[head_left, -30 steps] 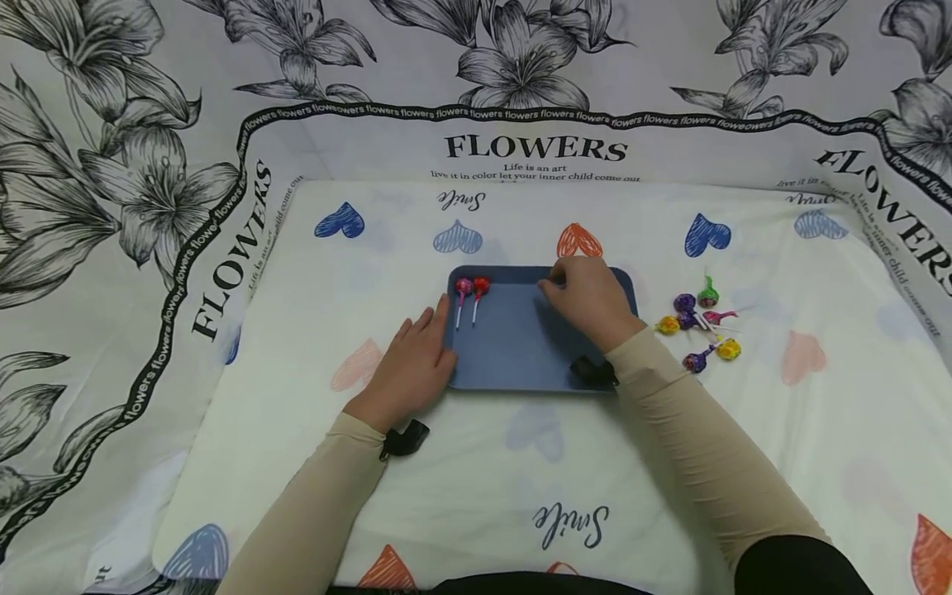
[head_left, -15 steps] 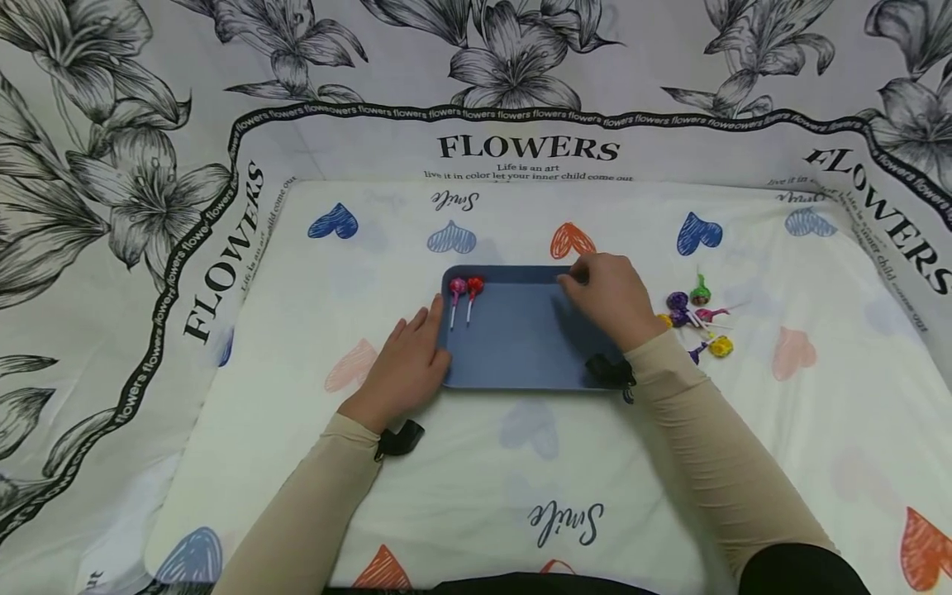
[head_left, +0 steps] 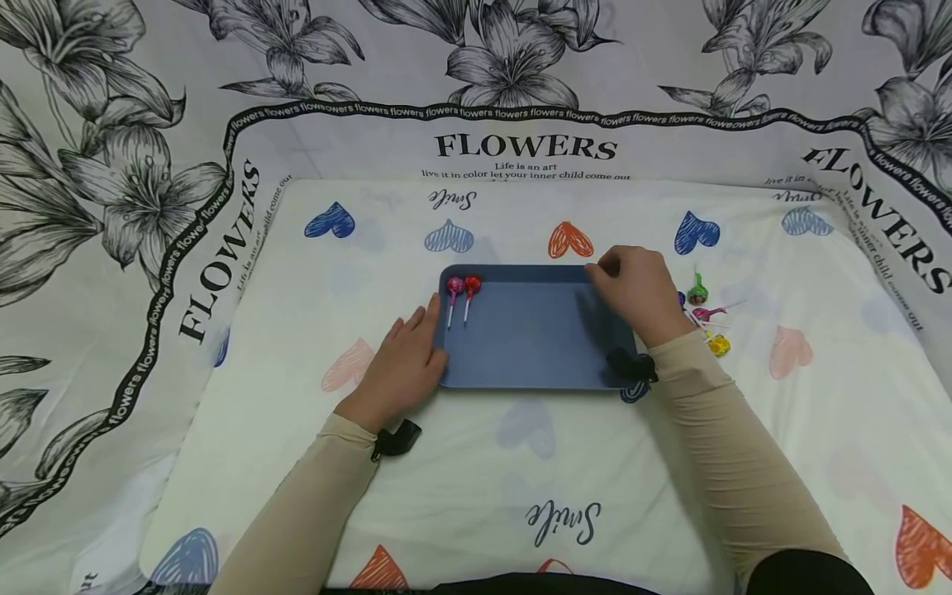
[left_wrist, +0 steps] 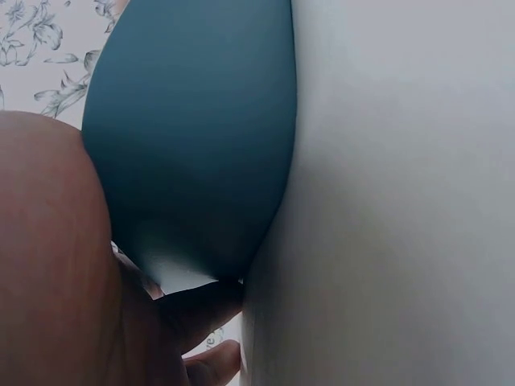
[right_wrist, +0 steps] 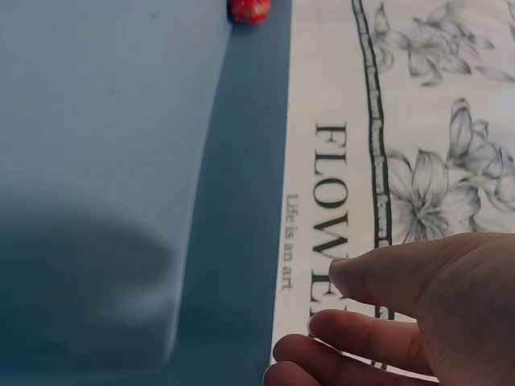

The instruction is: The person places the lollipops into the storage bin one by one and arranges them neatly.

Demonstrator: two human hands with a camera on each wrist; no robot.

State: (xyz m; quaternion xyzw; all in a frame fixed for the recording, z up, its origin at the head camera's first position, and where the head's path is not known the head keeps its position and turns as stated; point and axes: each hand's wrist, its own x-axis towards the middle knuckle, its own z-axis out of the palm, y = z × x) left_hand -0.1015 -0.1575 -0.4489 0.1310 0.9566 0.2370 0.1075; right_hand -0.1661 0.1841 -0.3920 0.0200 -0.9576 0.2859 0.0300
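Observation:
My left hand point(head_left: 394, 359) rests on the cloth, fingers extended, against the left edge of a blue-grey tray point(head_left: 535, 347). In the left wrist view, the tray's outer side point(left_wrist: 193, 137) lies beside the thumb. A pink lollipop point(head_left: 454, 286) and a red lollipop point(head_left: 472, 285) lie side by side at the tray's far left corner, sticks toward me. Over the far right corner hovers my right hand point(head_left: 638, 291). Its fingers are loosely bent with nothing between them in the right wrist view, where the red lollipop's head point(right_wrist: 249, 10) shows at the top.
Right of the tray lies a loose group of lollipops, partly hidden by my right hand: a green lollipop point(head_left: 697, 291), a pink lollipop point(head_left: 706, 314) and a yellow lollipop point(head_left: 718, 345) show. A heart-print cloth point(head_left: 461, 479) lies under everything.
My right hand has moved right along the tray's far edge to its far right corner, covering more of the loose lollipops. The left hand stays at the tray's left edge.

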